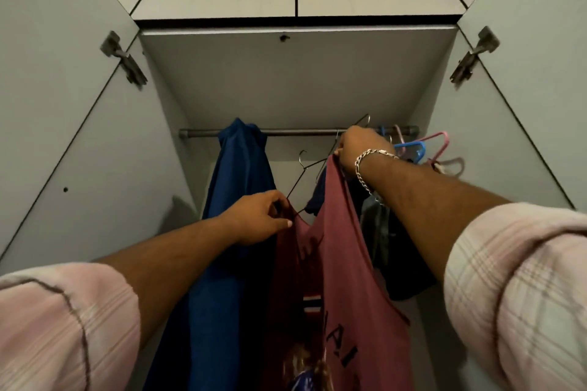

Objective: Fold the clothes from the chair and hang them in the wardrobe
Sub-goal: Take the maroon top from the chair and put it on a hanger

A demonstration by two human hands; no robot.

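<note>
While both wardrobe doors stand open, left hand (259,219) pinching a thin wire hanger (306,170) and the red vest (333,263) below the rail (295,132), right hand (357,149) fingers clamped on the vest's other strap just under the rail, blue garment (235,200) hanging from the rail to the left, plastic hangers (419,147) at its right end.

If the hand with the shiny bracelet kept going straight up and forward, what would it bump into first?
Probably the wardrobe rail. The right hand, gripping the red top, reaches up just below that rail, beside a wire hanger. Depth is hard to judge, so the hanger might come first.
</note>
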